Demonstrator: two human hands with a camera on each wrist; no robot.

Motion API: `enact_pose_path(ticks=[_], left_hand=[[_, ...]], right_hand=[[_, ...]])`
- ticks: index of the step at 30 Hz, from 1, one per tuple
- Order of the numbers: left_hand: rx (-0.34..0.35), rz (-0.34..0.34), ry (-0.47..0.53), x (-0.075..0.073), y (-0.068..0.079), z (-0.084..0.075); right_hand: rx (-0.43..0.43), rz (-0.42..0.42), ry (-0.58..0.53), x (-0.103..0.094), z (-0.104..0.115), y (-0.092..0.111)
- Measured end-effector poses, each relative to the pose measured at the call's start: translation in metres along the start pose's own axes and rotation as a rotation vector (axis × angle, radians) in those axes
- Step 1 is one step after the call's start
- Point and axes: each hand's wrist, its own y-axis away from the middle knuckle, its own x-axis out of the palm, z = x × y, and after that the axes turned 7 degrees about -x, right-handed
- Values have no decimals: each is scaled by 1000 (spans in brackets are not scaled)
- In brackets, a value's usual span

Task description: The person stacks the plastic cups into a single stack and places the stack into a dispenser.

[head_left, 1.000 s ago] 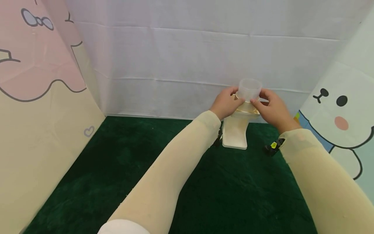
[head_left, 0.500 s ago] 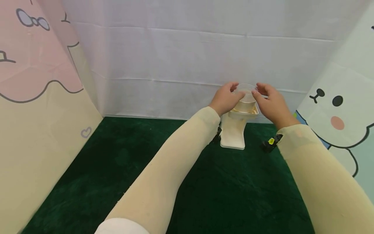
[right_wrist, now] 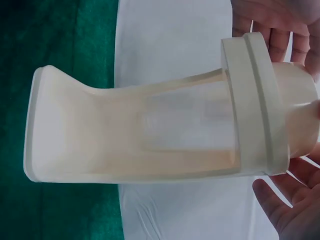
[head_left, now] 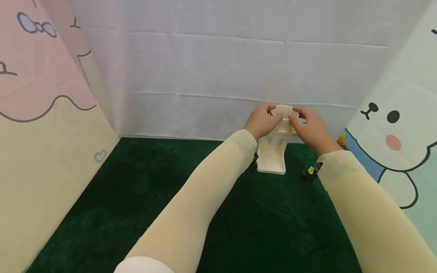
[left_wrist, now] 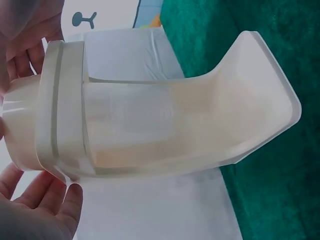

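Note:
A cream plastic stand with a wide foot and a tall cut-out stands upright at the back of the green cloth. Its squared collar carries a round, pale cup-like cylinder on top. My left hand pinches the cylinder from the left, thumb in front and fingers behind. From the right, my right hand pinches it the same way. The right wrist view shows the stand's foot against the green cloth. Whether a clear inner cup sits inside the cylinder, I cannot tell.
Dark green plush cloth covers the surface. Close behind the stand hangs a white sheet. Printed cartoon panels flank it, a pink and cream left panel and a pale right panel.
The clear cup standing tall above the collar a second ago has sunk down, and now a lower, creamy rim shows. Both hands have come a little lower and drawn closer in around it.

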Motion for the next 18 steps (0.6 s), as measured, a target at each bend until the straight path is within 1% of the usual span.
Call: enact_pose_path(ticks=[2, 6, 10, 14, 18], left_hand=[[-3, -7, -5, 1, 0, 2], [12, -14, -20, 0, 0, 4], [-3, 1, -21, -5, 1, 6], [-35, 16, -11, -15, 2, 14], [-41, 28, -39, -33, 10, 29]], right_hand=[[5, -3, -10, 3, 0, 0], [10, -15, -19, 6, 1, 1], [16, -8, -61, 6, 2, 2], [35, -9, -101, 3, -1, 6], [43, 14, -91, -3, -5, 13]])
